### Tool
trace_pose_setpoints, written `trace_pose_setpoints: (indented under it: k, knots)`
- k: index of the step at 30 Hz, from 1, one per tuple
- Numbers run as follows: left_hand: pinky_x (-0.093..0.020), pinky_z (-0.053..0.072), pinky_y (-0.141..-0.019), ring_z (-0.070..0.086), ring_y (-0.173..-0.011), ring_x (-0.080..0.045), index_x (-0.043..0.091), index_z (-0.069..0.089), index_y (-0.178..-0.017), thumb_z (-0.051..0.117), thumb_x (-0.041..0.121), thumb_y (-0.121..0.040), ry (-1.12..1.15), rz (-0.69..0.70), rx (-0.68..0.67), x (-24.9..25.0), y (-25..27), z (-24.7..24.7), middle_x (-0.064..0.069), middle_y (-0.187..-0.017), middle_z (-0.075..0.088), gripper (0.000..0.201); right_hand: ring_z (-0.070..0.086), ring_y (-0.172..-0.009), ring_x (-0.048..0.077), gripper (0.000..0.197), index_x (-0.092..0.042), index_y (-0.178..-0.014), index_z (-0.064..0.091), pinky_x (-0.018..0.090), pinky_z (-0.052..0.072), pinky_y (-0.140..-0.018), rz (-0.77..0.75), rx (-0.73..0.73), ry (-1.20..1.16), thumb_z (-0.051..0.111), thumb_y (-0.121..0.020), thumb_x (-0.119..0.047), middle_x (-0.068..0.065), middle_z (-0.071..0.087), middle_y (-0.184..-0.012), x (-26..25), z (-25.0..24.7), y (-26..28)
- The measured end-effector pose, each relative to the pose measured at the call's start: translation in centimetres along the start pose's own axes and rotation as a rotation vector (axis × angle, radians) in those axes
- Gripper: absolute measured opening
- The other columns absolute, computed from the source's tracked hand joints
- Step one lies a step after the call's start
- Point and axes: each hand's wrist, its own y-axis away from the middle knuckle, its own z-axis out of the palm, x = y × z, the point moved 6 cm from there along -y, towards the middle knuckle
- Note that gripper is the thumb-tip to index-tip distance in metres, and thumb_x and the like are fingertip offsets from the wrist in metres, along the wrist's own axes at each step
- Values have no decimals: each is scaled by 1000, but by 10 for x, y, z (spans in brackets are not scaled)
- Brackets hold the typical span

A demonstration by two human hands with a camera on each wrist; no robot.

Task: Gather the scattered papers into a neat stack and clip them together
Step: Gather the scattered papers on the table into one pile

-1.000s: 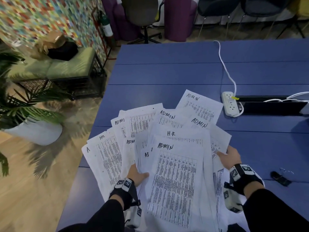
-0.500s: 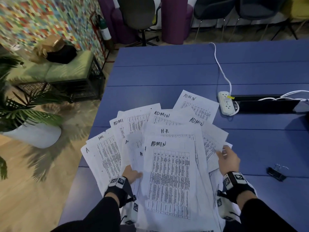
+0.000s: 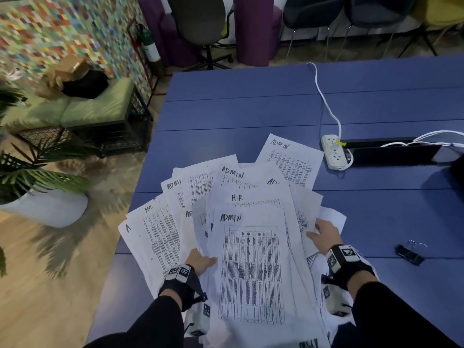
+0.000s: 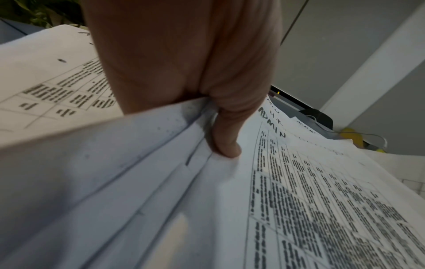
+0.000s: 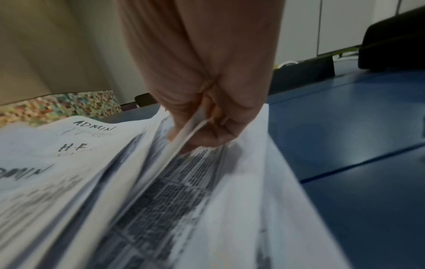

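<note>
Several printed papers [image 3: 251, 267] headed ADMIN and H.R lie fanned over the near part of the blue table [image 3: 251, 104]. My left hand [image 3: 200, 262] holds the left side of the bundle, thumb on the top sheet and fingers hidden beneath; the left wrist view shows the thumb [image 4: 226, 142] pressing the papers [image 4: 299, 182]. My right hand [image 3: 324, 234] pinches sheets at the right side, and the right wrist view shows sheet edges [image 5: 190, 134] between its fingers. A black binder clip [image 3: 410, 253] lies on the table right of the right hand, apart from it.
A white power strip [image 3: 335, 153] with its cable lies beyond the papers, next to a black cable tray [image 3: 391, 153]. The table's left edge drops to the wooden floor, where a potted plant [image 3: 42, 197] and a green bench [image 3: 75, 109] stand. Chairs line the far side.
Both hands have drawn the fanned sheets closer together, and the right hand has slid inward along the right edge. The binder clip has not moved on the table.
</note>
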Motion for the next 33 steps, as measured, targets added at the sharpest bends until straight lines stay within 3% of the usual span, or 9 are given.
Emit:
trace_pose_setpoints:
  k: [7,11,14,18,21,25,27,30,33]
  knots:
    - [-30,48,-83,56,-101,-25,-9,18,-142,59,17,-91,23,30,32,-2,-1,1,-24,-141,41,70,58,-83,31,23,-9,-95,62,36,49,-77,82,112,32,72,-79,-21,12,60,-79,26,-25,16]
    - [-43,33,-110,38,-134,-35,-4,16,-145,71,25,-82,115,16,5,-6,-2,0,-20,-150,32,89,67,-70,15,14,-18,-71,68,14,46,-58,-50,-524,277,68,-82,-26,-5,65,-68,22,21,49]
    - [-46,30,-112,33,-138,-35,0,17,-147,80,39,-70,93,24,-55,-4,0,2,-17,-151,31,107,62,-53,-3,33,-35,-49,64,12,44,-53,-108,-705,417,64,-80,-23,-18,59,-44,21,40,63]
    - [-45,38,-109,44,-129,-34,0,19,-145,75,29,-78,49,96,-27,-1,3,10,-18,-146,38,91,65,-88,20,22,-15,-100,67,27,53,-74,-133,-618,298,57,-81,-14,8,71,-97,16,54,51]
    - [-45,39,-108,44,-129,-36,-1,21,-143,70,20,-82,135,110,11,-3,4,10,-18,-144,40,81,56,-111,19,37,-19,-127,51,28,46,-91,-98,-613,146,53,-90,-15,1,61,-124,-2,53,59]
    - [-44,44,-102,54,-116,-34,0,35,-136,76,15,-75,334,129,26,-6,-1,-7,-17,-134,52,75,56,-100,20,46,-14,-130,47,29,47,-80,98,-435,-518,51,-93,-41,2,59,-113,-16,26,66]
    - [-45,42,-104,52,-120,-34,2,33,-138,79,11,-72,419,149,-13,-3,-3,-15,-16,-136,51,81,54,-111,20,67,-24,-133,43,34,45,-93,161,-421,-711,53,-79,-62,-5,57,-119,-16,18,68]
    - [-49,30,-113,44,-131,-31,8,30,-142,88,24,-55,474,237,-126,17,14,-18,-12,-143,45,106,44,-131,22,74,-19,-143,32,44,33,-111,159,-486,-651,60,-82,-50,-4,45,-141,-25,23,70]
    - [-45,27,-115,47,-127,-24,9,40,-136,76,10,-73,462,353,-257,46,49,-17,-4,-132,54,73,31,-139,18,111,-18,-146,21,44,24,-116,115,-398,-529,80,-61,-57,-5,33,-149,-15,31,49]
